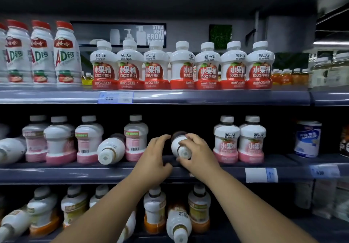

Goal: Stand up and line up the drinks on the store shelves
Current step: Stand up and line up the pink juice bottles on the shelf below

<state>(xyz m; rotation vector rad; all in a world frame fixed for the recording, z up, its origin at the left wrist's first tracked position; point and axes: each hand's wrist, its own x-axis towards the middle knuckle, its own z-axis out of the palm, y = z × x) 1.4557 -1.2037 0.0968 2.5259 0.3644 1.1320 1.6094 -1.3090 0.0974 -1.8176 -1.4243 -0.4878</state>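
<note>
On the middle shelf [113, 173] a white bottle [178, 144] lies tipped with its cap end toward me. My right hand [196, 154] grips it around the neck and top. Just left of that bottle my left hand [154, 157] reaches in with loosely curled fingers that hold nothing. Another tipped bottle [110, 149] lies further left among upright pink-based bottles [88, 140]. Two upright pink-label bottles [238, 140] stand to the right. A bottle [9, 149] lies on its side at the far left.
The top shelf holds an upright row of red-label apple juice bottles [182, 67] and taller red-capped bottles [41, 54]. On the bottom shelf orange-based bottles stand, with some tipped over [178, 224]. A blue-and-white tub [307, 140] stands at the right.
</note>
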